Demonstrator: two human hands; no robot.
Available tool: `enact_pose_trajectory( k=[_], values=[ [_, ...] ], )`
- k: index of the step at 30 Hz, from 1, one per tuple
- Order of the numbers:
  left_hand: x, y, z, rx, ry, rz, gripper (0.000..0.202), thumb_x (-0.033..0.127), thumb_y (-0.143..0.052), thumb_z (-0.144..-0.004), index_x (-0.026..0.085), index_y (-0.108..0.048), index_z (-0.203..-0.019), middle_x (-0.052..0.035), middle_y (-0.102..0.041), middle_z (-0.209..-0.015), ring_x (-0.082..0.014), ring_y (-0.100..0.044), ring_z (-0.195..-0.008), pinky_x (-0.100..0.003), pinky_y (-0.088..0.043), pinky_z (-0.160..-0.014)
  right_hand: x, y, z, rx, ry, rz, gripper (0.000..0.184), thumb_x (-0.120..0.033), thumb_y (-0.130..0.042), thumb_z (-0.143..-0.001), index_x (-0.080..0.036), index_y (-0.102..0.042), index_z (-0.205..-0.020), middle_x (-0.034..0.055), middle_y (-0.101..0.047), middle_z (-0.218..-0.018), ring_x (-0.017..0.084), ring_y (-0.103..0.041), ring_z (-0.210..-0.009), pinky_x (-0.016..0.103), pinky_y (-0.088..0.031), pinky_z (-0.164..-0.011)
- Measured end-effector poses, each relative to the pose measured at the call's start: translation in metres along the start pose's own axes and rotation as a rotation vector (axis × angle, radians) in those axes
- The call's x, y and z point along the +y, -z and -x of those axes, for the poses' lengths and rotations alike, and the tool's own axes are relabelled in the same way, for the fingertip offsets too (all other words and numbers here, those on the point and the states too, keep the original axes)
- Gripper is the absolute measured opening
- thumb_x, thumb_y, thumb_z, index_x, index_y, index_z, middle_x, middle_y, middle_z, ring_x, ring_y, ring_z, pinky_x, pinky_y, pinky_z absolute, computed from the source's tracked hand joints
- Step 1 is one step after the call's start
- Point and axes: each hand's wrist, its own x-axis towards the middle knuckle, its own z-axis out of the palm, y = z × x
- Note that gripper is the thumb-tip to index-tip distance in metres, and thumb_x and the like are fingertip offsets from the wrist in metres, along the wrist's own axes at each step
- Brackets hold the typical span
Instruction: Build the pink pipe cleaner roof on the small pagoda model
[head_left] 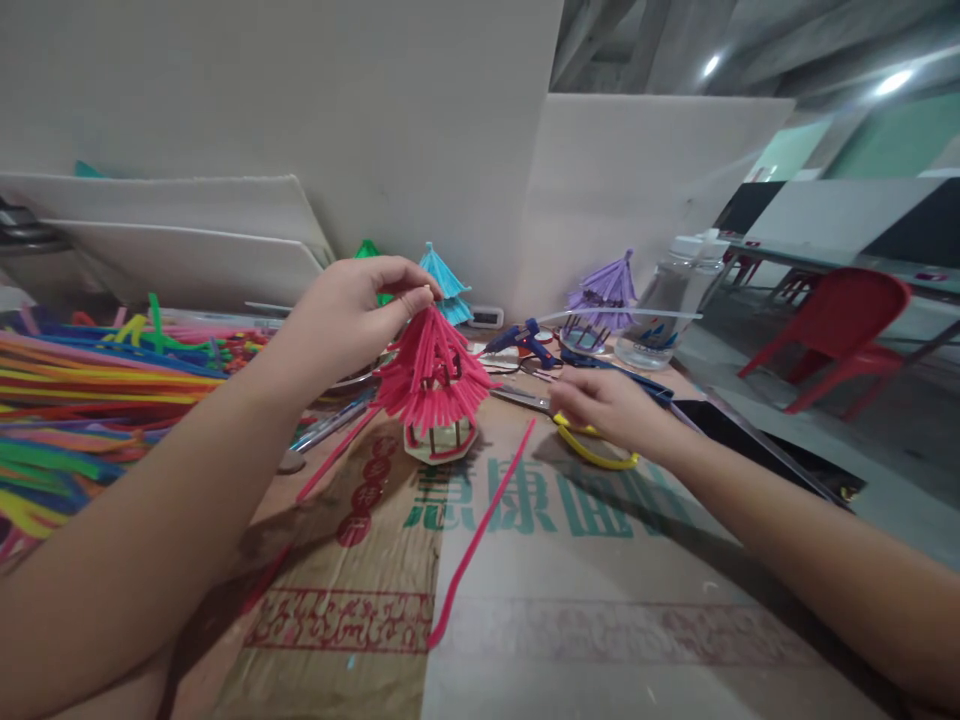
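Note:
My left hand (375, 305) pinches the peak of a small pink-red pagoda model (436, 375) made of fuzzy pipe cleaners. Its two-tiered roof sits over brown posts and a pale base on the table. To the right, my right hand (611, 405) is closed at the pivot and handles of a pair of scissors with yellow handles (596, 455), blades pointing left. Its fingertips are partly hidden. A loose pink-red pipe cleaner (484, 535) lies in front of the pagoda, and another pink-red strand (336, 458) lies to its left.
Bundles of coloured pipe cleaners (97, 390) fill the left side. Behind stand a light-blue pagoda roof (444, 285), a green one (367, 249) and a purple pagoda (602, 293). A blue glue gun (526, 342), a clear bottle (667, 305) and a red chair (844, 325) are also in view.

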Motion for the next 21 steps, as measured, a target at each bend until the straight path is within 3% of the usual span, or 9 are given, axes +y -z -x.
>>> enact_pose_trajectory(
  k=[3,6,8,11,14,17,19,21],
  values=[
    [0.002,-0.002,0.0,-0.012,-0.006,-0.018,0.026,0.036,-0.055,-0.092,0.019,-0.074,-0.096,-0.0029,-0.075,-0.088,-0.0197,-0.066,-0.083,-0.029,-0.047,-0.079,-0.007,-0.015,0.012,-0.226,0.293,0.303,0.025,-0.021,-0.05,-0.095,-0.021,-0.068,-0.112,0.0052,-0.072,-0.091,0.015,-0.061,-0.073,0.026,-0.038,-0.063],
    [0.004,-0.004,0.001,-0.022,0.018,-0.029,0.028,0.038,-0.055,-0.091,0.019,-0.074,-0.096,-0.0028,-0.074,-0.086,-0.0197,-0.066,-0.081,-0.029,-0.048,-0.077,-0.008,-0.033,0.019,-0.362,0.541,0.573,0.018,-0.016,-0.05,-0.096,-0.018,-0.067,-0.102,0.0064,-0.07,-0.081,0.016,-0.059,-0.069,0.028,-0.034,-0.061],
    [0.004,-0.004,0.002,-0.031,0.038,-0.033,0.029,0.04,-0.054,-0.092,0.019,-0.074,-0.096,-0.0029,-0.074,-0.088,-0.0202,-0.066,-0.082,-0.029,-0.048,-0.076,-0.007,-0.038,0.021,-0.353,0.59,0.647,0.016,-0.017,-0.049,-0.097,-0.017,-0.065,-0.093,0.0048,-0.067,-0.072,0.015,-0.055,-0.063,0.028,-0.031,-0.059],
    [0.004,-0.004,0.002,-0.039,0.043,-0.014,0.03,0.041,-0.053,-0.092,0.02,-0.074,-0.095,-0.003,-0.075,-0.089,-0.0207,-0.066,-0.084,-0.028,-0.048,-0.076,-0.01,-0.029,0.023,-0.184,0.552,0.52,0.016,-0.019,-0.05,-0.095,-0.018,-0.065,-0.092,0.0039,-0.066,-0.071,0.015,-0.056,-0.06,0.028,-0.034,-0.057],
    [0.003,-0.003,0.001,-0.042,0.034,0.027,0.029,0.04,-0.054,-0.092,0.019,-0.074,-0.095,-0.0038,-0.075,-0.09,-0.0207,-0.066,-0.085,-0.028,-0.048,-0.077,-0.021,-0.013,0.027,0.035,0.45,0.193,0.016,-0.021,-0.052,-0.094,-0.019,-0.068,-0.096,0.0057,-0.073,-0.081,0.016,-0.065,-0.069,0.027,-0.044,-0.063],
    [0.003,-0.004,0.0,-0.046,0.013,0.053,0.029,0.039,-0.055,-0.092,0.018,-0.074,-0.095,-0.0044,-0.075,-0.091,-0.02,-0.066,-0.085,-0.028,-0.048,-0.079,-0.037,-0.003,0.026,0.246,0.262,-0.129,0.013,-0.032,-0.062,-0.092,-0.021,-0.068,-0.087,0.0048,-0.075,-0.083,0.017,-0.07,-0.075,0.028,-0.052,-0.069],
    [0.003,-0.005,0.0,-0.051,0.002,0.065,0.029,0.038,-0.055,-0.092,0.017,-0.074,-0.095,-0.0045,-0.075,-0.091,-0.0194,-0.066,-0.084,-0.028,-0.048,-0.08,-0.049,-0.001,0.02,0.311,0.135,-0.341,0.016,-0.037,-0.066,-0.09,-0.022,-0.065,-0.087,0.0033,-0.075,-0.079,0.018,-0.072,-0.073,0.029,-0.056,-0.069],
    [0.004,-0.006,0.001,-0.059,-0.004,0.083,0.029,0.038,-0.055,-0.092,0.017,-0.074,-0.095,-0.0046,-0.075,-0.092,-0.019,-0.065,-0.084,-0.029,-0.048,-0.081,-0.062,0.001,0.011,0.289,0.074,-0.487,0.019,-0.039,-0.067,-0.09,-0.023,-0.062,-0.1,0.002,-0.075,-0.076,0.018,-0.073,-0.071,0.031,-0.058,-0.069]
  ],
)
